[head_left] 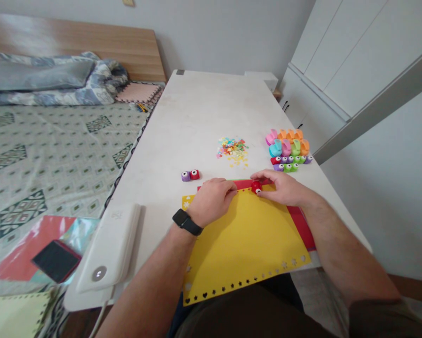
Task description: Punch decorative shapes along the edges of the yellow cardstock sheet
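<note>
Head view puts a bed (pixel 38 155) along my left, and beside it a white counter (pixel 197 112) carrying everything I care about. On the counter's near end lies a yellow card sheet (pixel 246 239), its near edge bitten with small stars and hearts, over a red sheet (pixel 300 225) that shows past its right side and far edge. Farther along sit a cluster of pastel lever punches (pixel 288 143), a row of small punches (pixel 288 162), a loose heap of paper confetti (pixel 232 150) and, toward my left, a purple and red pair of small punches (pixel 190 175).

My right grip (pixel 281 188) is narrow, thumb and fingers closed on a red punch (pixel 256 187) at the yellow sheet's far edge. My left grip (pixel 211 202), with a black watch (pixel 187 222) on its wrist, lies across that same edge just left of the punch; I cannot tell whether it pinches the card or only presses it.

Risks, as I judge them: the counter looks smooth, so easing the left grip could let both sheets slide and skew the punch. Seating the punch too deep, or over the small holes along that edge, could tear the card. A careless sweep of the right wrist could scatter the confetti or knock over the small punches.
</note>
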`<state>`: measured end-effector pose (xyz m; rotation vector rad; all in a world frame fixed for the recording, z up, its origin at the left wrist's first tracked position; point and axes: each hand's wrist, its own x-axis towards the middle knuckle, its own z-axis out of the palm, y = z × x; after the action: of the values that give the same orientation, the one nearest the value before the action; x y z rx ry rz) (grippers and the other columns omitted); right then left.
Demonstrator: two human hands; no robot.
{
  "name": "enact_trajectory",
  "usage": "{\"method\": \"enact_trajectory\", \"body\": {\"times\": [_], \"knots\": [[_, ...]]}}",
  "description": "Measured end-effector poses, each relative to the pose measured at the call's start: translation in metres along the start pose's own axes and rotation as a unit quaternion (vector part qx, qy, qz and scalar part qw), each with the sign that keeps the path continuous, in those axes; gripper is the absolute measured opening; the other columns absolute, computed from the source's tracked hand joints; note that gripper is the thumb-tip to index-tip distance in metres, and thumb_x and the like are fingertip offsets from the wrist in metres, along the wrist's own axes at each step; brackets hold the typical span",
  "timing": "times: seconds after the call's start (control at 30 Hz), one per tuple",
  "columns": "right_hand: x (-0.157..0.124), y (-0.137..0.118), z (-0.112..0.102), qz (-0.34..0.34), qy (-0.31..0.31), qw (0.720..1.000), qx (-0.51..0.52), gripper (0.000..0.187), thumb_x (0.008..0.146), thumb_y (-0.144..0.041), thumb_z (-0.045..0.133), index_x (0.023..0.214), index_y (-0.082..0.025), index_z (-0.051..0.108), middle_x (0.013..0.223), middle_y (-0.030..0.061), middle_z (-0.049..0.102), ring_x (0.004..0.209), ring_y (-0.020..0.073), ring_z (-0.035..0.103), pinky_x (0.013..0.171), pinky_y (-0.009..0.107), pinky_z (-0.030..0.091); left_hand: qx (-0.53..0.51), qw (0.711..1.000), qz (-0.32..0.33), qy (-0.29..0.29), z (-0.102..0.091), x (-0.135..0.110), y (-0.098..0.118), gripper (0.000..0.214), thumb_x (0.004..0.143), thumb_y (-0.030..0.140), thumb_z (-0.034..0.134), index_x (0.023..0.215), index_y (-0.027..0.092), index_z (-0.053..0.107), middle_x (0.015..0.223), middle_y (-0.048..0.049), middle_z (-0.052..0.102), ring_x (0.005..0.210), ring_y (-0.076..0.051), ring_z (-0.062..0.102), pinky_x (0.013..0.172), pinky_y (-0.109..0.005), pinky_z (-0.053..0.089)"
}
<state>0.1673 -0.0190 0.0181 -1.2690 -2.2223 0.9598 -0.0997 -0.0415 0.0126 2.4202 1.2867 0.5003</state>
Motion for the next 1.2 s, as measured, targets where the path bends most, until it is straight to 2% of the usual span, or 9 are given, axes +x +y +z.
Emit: {"method": "enact_trajectory", "body": {"times": [0.13, 0.33, 0.47, 0.77, 0.97, 1.2], "knots": [[0.0019, 0.0005, -0.0007, -0.006, -0.019, 1.0, -0.024, 0.036, 0.085, -0.024, 0.073, 0.121, -0.024, 0.07, 0.126, 0.0074, 0.07, 0.115, 0.0244, 0.067, 0.103, 0.042, 0.053, 0.01, 1.0, 0.002, -0.003, -0.0005, 0.0003, 0.0018, 0.023, 0.101, 0.025, 0.053, 0.101, 0.019, 0.075, 0.091, -0.008, 0.073, 0.089, -0.023, 0.068, 0.083, -0.035, 0.05], [0.0016, 0.0024, -0.0007, 0.009, -0.047, 0.999, 0.011, 0.034, 0.087, -0.024, 0.071, 0.121, -0.026, 0.069, 0.124, 0.0047, 0.073, 0.113, 0.0234, 0.069, 0.105, 0.043, 0.052, 0.03, 1.0, 0.008, -0.005, -0.0018, 0.0011, 0.0025, 0.023, 0.101, 0.025, 0.053, 0.097, 0.018, 0.075, 0.09, -0.0088, 0.073, 0.089, -0.023, 0.068, 0.084, -0.036, 0.05], [0.0018, 0.0042, 0.0005, 0.023, -0.038, 0.999, -0.007, 0.038, 0.087, -0.027, 0.073, 0.125, -0.026, 0.068, 0.128, 0.0062, 0.071, 0.116, 0.025, 0.068, 0.107, 0.045, 0.052, 0.03, 0.999, 0.01, -0.008, -0.0016, 0.0006, 0.0027, 0.023, 0.101, 0.025, 0.052, 0.098, 0.018, 0.074, 0.091, -0.0084, 0.074, 0.089, -0.023, 0.068, 0.084, -0.036, 0.05], [0.002, 0.002, 0.0014, 0.005, -0.046, 0.999, -0.005, 0.037, 0.088, -0.028, 0.072, 0.125, -0.027, 0.067, 0.127, 0.0054, 0.071, 0.114, 0.0242, 0.067, 0.105, 0.044, 0.052, 0.023, 1.0, 0.01, -0.001, -0.0002, 0.0005, 0.0013, 0.023, 0.101, 0.026, 0.053, 0.098, 0.019, 0.074, 0.09, -0.0081, 0.074, 0.088, -0.023, 0.068, 0.083, -0.036, 0.05], [0.001, 0.0003, 0.0014, 0.001, -0.048, 0.997, -0.061, 0.038, 0.089, -0.03, 0.072, 0.126, -0.025, 0.067, 0.128, 0.0084, 0.07, 0.115, 0.0261, 0.066, 0.103, 0.045, 0.051, 0.021, 1.0, 0.015, 0.002, 0.0009, 0.0009, 0.0004, 0.022, 0.1, 0.025, 0.053, 0.097, 0.018, 0.074, 0.09, -0.0077, 0.073, 0.087, -0.022, 0.067, 0.082, -0.035, 0.05], [-0.0003, 0.0, 0.0016, -0.01, -0.045, 0.996, -0.073, 0.037, 0.089, -0.03, 0.071, 0.126, -0.028, 0.067, 0.124, 0.0067, 0.071, 0.111, 0.0258, 0.066, 0.1, 0.045, 0.052, 0.022, 1.0, 0.013, 0.003, 0.0, 0.0006, 0.0018, 0.023, 0.1, 0.024, 0.052, 0.096, 0.018, 0.074, 0.089, -0.0082, 0.073, 0.086, -0.022, 0.067, 0.082, -0.035, 0.05]]}}
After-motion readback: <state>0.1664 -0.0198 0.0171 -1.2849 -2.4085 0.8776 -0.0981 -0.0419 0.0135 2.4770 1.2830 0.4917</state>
